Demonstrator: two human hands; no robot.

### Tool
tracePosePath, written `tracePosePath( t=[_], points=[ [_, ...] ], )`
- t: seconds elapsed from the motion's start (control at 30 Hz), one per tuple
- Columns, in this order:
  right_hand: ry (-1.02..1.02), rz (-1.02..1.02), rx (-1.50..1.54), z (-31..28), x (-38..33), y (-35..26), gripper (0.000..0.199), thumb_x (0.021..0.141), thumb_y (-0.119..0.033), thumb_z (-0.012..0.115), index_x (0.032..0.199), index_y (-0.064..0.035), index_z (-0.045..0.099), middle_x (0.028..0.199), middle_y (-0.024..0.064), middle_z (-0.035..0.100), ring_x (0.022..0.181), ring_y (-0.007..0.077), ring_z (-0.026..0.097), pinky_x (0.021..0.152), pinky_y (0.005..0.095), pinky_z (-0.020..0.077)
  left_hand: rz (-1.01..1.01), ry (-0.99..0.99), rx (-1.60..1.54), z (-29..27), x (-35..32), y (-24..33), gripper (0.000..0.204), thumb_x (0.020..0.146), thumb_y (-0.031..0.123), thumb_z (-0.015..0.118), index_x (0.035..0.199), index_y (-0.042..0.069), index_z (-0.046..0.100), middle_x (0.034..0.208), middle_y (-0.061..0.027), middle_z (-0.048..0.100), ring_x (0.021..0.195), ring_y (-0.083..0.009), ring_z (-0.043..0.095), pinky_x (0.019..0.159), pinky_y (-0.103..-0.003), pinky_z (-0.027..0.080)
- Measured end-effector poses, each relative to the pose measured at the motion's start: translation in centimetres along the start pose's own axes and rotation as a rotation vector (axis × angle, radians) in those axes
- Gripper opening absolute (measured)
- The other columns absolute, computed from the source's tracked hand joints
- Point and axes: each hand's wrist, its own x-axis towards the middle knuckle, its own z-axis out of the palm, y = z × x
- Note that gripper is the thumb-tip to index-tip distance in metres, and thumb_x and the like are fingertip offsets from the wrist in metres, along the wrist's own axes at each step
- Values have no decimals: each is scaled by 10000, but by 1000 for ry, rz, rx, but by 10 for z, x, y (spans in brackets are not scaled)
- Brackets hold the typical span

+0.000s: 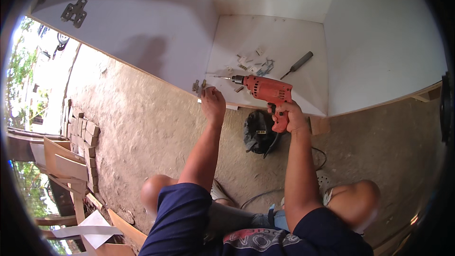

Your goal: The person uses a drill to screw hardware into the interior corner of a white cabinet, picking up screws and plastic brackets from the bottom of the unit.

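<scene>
Spreading across the top, the cabinet (384, 52) is standing behind the drill (268, 88), whose handle the right hand (290, 114) is gripping. The left hand (213, 102) is curling near a metal plate (195, 86); whether it is holding anything, I cannot tell.

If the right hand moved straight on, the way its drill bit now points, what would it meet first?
Probably the white side panel on the left: the bit of the red drill in the right hand aims toward it, though depth is unclear from one view.
</scene>
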Motion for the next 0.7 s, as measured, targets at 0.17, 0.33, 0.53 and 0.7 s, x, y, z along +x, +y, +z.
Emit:
tracePosePath(
  t=[0.17, 0.33, 0.53, 0.7],
  points=[
    [9, -47, -63, -10, 2, 1, 527, 761, -47, 640, 1279, 48, 643, 1061, 196, 737, 831, 283, 691, 606, 381, 580, 319, -96, 86, 22, -37, 42, 679, 1004, 408, 644, 1460, -69, 487, 1442, -317, 548, 1403, -507, 461, 1202, -625, 309],
    [54, -120, -19, 0, 1, -14, 556, 755, -68, 651, 1298, 47, 637, 1081, 194, 735, 869, 275, 697, 621, 377, 567, 181, -149, 360, 49, -37, 69, 1121, 1004, 677, 559, 1669, -128, 152, 1723, -389, 202, 1629, -558, 99, 1290, -710, 30],
    [141, -178, -53, -17, -23, -46, 606, 753, -63, 639, 1349, 43, 608, 1104, 182, 734, 900, 268, 689, 632, 387, 563, 138, -331, 333, 73, -24, 94, 1229, 969, 758, 564, 1668, -144, 108, 1746, -368, 154, 1650, -520, 37, 1296, -700, 19],
    [148, -219, -34, -6, -21, -48, 630, 746, -81, 655, 1364, 29, 603, 1114, 176, 730, 911, 266, 684, 643, 385, 561, 304, -396, 300, 99, 40, 89, 1305, 920, 794, 604, 1677, -135, 88, 1767, -332, 135, 1663, -473, 69, 1297, -705, 23]
  ],
)
